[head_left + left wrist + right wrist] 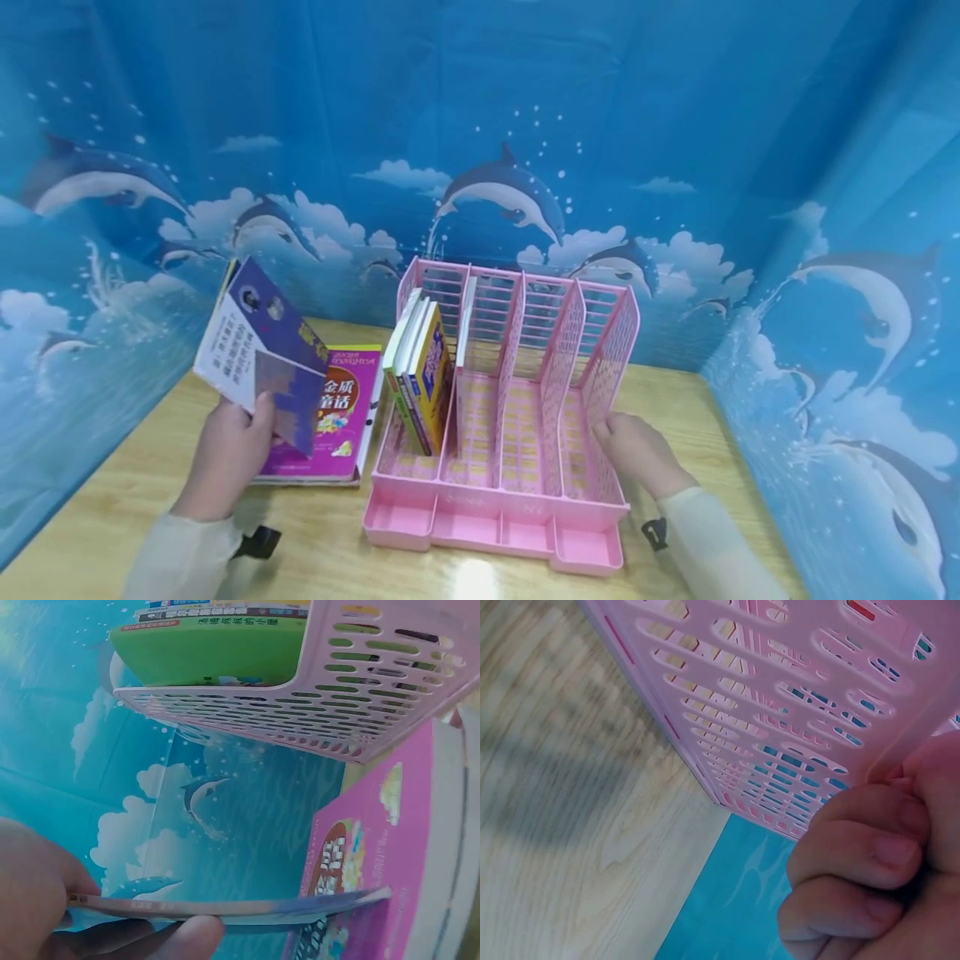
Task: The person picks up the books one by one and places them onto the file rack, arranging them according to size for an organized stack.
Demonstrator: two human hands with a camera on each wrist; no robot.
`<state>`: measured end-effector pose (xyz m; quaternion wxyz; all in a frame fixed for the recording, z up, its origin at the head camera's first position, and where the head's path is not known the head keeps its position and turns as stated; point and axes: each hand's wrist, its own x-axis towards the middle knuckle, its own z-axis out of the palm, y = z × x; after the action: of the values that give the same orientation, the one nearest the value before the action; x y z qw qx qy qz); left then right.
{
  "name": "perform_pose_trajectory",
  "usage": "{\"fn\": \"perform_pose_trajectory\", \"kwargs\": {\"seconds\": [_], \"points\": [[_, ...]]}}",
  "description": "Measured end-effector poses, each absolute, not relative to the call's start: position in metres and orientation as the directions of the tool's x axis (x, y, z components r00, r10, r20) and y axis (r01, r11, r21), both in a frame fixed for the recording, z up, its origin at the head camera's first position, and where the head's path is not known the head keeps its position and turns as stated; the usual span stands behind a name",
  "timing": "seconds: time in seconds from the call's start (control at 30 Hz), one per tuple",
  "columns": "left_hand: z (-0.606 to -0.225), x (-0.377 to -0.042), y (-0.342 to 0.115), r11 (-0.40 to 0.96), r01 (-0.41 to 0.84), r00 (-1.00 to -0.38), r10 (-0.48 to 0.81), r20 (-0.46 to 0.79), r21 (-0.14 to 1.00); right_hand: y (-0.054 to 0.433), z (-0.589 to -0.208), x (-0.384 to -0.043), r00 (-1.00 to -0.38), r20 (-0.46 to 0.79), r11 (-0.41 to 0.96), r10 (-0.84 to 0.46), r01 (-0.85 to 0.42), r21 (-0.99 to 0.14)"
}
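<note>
My left hand (228,450) pinches a thin purple-blue and white book (288,350) by its lower edge. It is tilted above a stack topped by a magenta book (348,437); in the left wrist view the thin book (247,907) appears edge-on. At the right side of a pink desktop file rack (498,492), my right hand (645,454) grips the side panel's edge, its fingers (855,855) curled there. Several books (431,379), one with a yellow cover, stand leaning in the rack's leftmost slot. A thin white book (466,325) stands upright beside them, in the second slot.
Small open trays (401,517) run along the rack's front. The wooden table (315,542) is bounded behind and at both sides by a blue dolphin-print curtain (480,100). Black straps (258,542) hang at both sleeves.
</note>
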<state>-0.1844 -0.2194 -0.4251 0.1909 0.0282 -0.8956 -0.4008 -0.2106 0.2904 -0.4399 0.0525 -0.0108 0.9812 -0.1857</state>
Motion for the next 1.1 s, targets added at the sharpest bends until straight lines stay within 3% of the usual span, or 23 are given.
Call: {"fn": "perform_pose_trajectory", "kwargs": {"seconds": [0.2, 0.37, 0.53, 0.87, 0.97, 1.1], "points": [[-0.433, -0.17, -0.22, 0.549, 0.032, -0.929, -0.291, 0.227, 0.835, 0.291, -0.442, -0.209, -0.993, -0.108, 0.929, -0.036, 0.007, -0.371], [-0.434, -0.153, -0.214, 0.516, -0.043, -0.876, -0.432, 0.216, 0.856, 0.29, -0.443, -0.208, -0.993, -0.106, 0.92, -0.049, -0.004, -0.391], [-0.423, -0.136, -0.199, 0.471, -0.001, -0.819, -0.507, 0.27, 0.882, 0.29, -0.444, -0.208, -0.995, -0.095, 0.922, -0.043, -0.003, -0.387], [-0.377, -0.118, -0.145, 0.332, 0.497, -0.578, -0.563, 0.591, 0.802, 0.296, -0.445, -0.207, -0.997, -0.07, 0.917, -0.036, -0.005, -0.4], [-0.368, -0.111, -0.118, 0.239, 0.652, -0.518, -0.552, 0.653, 0.719, 0.297, -0.446, -0.207, -0.997, -0.066, 0.908, -0.033, -0.003, -0.419], [-0.363, -0.108, -0.084, 0.174, 0.826, -0.386, -0.519, 0.763, 0.536, 0.297, -0.449, -0.207, -0.997, -0.067, 0.897, -0.029, 0.004, -0.443]]}}
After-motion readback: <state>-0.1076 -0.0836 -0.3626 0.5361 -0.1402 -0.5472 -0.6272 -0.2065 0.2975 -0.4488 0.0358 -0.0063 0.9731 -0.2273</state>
